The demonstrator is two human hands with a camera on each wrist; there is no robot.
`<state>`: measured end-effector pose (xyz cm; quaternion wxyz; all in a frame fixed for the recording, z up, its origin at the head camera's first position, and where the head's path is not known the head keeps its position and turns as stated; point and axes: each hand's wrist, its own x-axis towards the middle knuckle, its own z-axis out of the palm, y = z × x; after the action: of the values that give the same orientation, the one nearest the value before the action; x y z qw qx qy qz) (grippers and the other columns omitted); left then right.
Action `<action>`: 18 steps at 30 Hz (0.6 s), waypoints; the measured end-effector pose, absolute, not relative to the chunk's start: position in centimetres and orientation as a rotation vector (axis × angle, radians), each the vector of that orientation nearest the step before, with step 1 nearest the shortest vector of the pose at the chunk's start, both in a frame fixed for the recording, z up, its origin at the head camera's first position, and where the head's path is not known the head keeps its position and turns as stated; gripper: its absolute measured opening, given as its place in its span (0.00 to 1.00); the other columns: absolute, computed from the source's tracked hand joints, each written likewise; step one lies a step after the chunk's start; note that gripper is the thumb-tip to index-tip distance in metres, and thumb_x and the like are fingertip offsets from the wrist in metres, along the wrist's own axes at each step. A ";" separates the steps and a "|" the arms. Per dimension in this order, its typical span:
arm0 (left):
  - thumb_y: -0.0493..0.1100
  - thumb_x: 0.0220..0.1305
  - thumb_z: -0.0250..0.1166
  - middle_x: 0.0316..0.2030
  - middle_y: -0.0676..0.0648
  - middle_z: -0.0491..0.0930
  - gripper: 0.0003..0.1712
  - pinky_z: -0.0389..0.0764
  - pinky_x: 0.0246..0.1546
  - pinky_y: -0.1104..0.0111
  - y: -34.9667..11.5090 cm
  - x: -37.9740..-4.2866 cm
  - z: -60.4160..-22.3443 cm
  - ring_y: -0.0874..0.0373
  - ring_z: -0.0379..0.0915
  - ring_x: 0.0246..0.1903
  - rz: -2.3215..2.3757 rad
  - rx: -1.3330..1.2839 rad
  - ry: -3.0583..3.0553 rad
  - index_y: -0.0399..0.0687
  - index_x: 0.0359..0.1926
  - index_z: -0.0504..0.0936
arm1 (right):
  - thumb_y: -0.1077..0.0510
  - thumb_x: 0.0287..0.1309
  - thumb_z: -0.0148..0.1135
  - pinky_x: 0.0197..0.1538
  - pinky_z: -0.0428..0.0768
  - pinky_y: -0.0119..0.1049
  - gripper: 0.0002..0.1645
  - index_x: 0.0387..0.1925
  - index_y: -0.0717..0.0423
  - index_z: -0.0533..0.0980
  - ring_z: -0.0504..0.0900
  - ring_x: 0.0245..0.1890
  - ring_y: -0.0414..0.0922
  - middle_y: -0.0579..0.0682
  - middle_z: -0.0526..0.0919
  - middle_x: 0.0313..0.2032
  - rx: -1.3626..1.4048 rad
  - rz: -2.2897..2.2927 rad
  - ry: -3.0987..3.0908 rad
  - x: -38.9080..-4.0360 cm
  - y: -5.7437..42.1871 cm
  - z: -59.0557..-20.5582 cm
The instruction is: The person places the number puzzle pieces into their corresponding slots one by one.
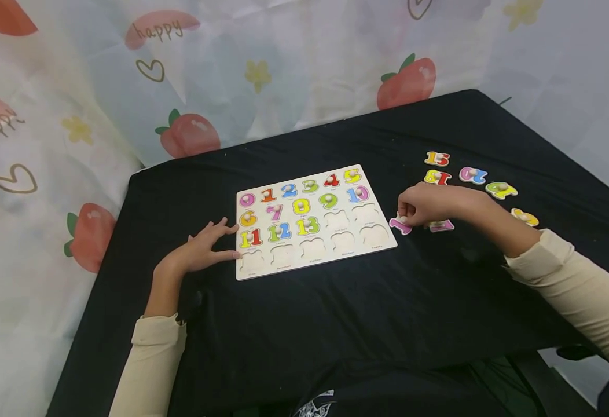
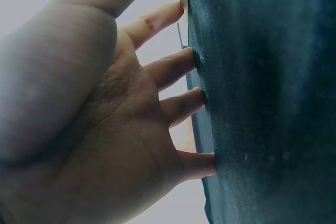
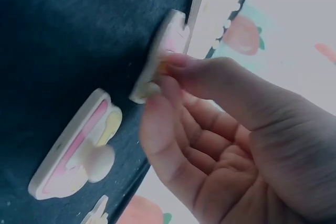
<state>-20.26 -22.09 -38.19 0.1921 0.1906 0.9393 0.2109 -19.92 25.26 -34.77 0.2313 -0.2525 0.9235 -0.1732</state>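
The wooden number board (image 1: 315, 263) lies on the black cloth. Knobbed number pieces 0 to 13 fill its upper recesses, while several lower recesses show bare wood. My left hand (image 1: 200, 248) has its fingers spread at the board's left edge, with index finger and thumb touching it; the left wrist view shows those straight fingers (image 2: 176, 65) too. Right of the board, my right hand (image 1: 423, 204) pinches a pink number piece (image 1: 399, 226) between thumb and index finger. In the right wrist view this piece (image 3: 176, 30) is tilted, and the fingers partly hide its figure.
Another pink piece (image 1: 442, 226) lies partly under my right hand. Beyond are a 15 (image 1: 437, 158), an 18 (image 1: 437, 177), a 20 (image 1: 473, 175), a green-yellow piece (image 1: 501, 190) and a yellow-orange piece (image 1: 524, 217). A fruit-printed curtain (image 1: 294, 63) hangs behind the table.
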 end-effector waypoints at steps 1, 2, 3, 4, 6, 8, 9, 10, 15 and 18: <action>0.61 0.57 0.64 0.72 0.38 0.43 0.47 0.34 0.56 0.31 -22.1 -20.3 -38.2 0.38 0.29 0.70 0.589 0.533 2.637 0.47 0.71 0.57 | 0.64 0.55 0.61 0.30 0.75 0.36 0.04 0.33 0.61 0.77 0.75 0.22 0.41 0.46 0.75 0.24 -0.692 -0.479 2.560 -19.9 25.3 -34.8; 0.61 0.57 0.64 0.72 0.38 0.43 0.47 0.34 0.56 0.31 -22.1 -20.3 -38.2 0.39 0.29 0.70 0.587 0.531 2.636 0.46 0.71 0.57 | 0.64 0.55 0.61 0.29 0.75 0.36 0.03 0.33 0.61 0.77 0.75 0.22 0.41 0.46 0.75 0.23 -0.689 -0.486 2.578 -19.9 25.3 -34.8; 0.61 0.57 0.64 0.72 0.38 0.42 0.47 0.34 0.56 0.31 -22.1 -20.3 -38.2 0.39 0.29 0.70 0.588 0.529 2.635 0.46 0.71 0.57 | 0.63 0.56 0.61 0.29 0.75 0.36 0.03 0.33 0.60 0.77 0.75 0.21 0.42 0.46 0.75 0.23 -0.686 -0.500 2.589 -19.9 25.2 -34.8; 0.61 0.57 0.64 0.72 0.38 0.42 0.47 0.34 0.56 0.31 -22.2 -20.3 -38.2 0.39 0.29 0.70 0.586 0.527 2.634 0.46 0.71 0.57 | 0.63 0.56 0.62 0.28 0.75 0.36 0.03 0.33 0.60 0.77 0.75 0.20 0.42 0.46 0.75 0.23 -0.688 -0.513 2.593 -20.0 25.2 -34.8; 0.61 0.57 0.64 0.72 0.38 0.42 0.47 0.34 0.57 0.31 -22.2 -20.2 -38.2 0.39 0.29 0.70 0.584 0.523 2.631 0.46 0.71 0.57 | 0.61 0.57 0.62 0.27 0.76 0.36 0.04 0.33 0.59 0.77 0.75 0.20 0.42 0.46 0.75 0.22 -0.702 -0.538 2.589 -20.0 24.8 -35.0; 0.61 0.57 0.64 0.72 0.38 0.42 0.47 0.34 0.57 0.31 -22.2 -20.2 -38.2 0.39 0.29 0.70 0.586 0.522 2.628 0.46 0.71 0.57 | 0.60 0.58 0.62 0.27 0.77 0.36 0.05 0.33 0.59 0.77 0.75 0.20 0.41 0.46 0.75 0.23 -0.721 -0.566 2.575 -20.1 24.3 -35.1; 0.61 0.57 0.64 0.72 0.38 0.42 0.47 0.34 0.57 0.31 -22.2 -20.2 -38.2 0.39 0.29 0.70 0.587 0.523 2.628 0.46 0.71 0.57 | 0.59 0.58 0.62 0.27 0.77 0.36 0.05 0.33 0.58 0.77 0.75 0.20 0.41 0.45 0.75 0.23 -0.732 -0.575 2.571 -20.1 24.1 -35.2; 0.61 0.57 0.64 0.72 0.38 0.42 0.47 0.34 0.57 0.32 -22.2 -20.1 -38.2 0.39 0.29 0.70 0.588 0.525 2.628 0.46 0.71 0.57 | 0.59 0.58 0.62 0.27 0.76 0.36 0.05 0.33 0.58 0.77 0.75 0.20 0.41 0.45 0.75 0.23 -0.742 -0.579 2.573 -20.2 23.8 -35.4; 0.60 0.58 0.64 0.72 0.38 0.42 0.46 0.34 0.57 0.31 -22.0 -20.2 -38.1 0.39 0.29 0.70 0.583 0.526 2.632 0.47 0.71 0.57 | 0.60 0.58 0.61 0.27 0.75 0.36 0.04 0.33 0.58 0.77 0.75 0.19 0.41 0.45 0.75 0.21 -0.775 -0.610 2.617 -20.6 22.5 -36.0; 0.61 0.58 0.64 0.72 0.39 0.43 0.46 0.34 0.57 0.32 -22.0 -20.2 -38.1 0.39 0.29 0.70 0.574 0.526 2.639 0.47 0.71 0.57 | 0.61 0.57 0.61 0.27 0.75 0.35 0.03 0.32 0.58 0.77 0.75 0.19 0.41 0.45 0.75 0.20 -0.782 -0.609 2.647 -20.9 21.7 -36.4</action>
<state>-20.20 -22.01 -38.10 0.1936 0.1875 0.9410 0.2045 -20.95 21.72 -36.39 0.1570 -0.2734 0.9248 -0.2127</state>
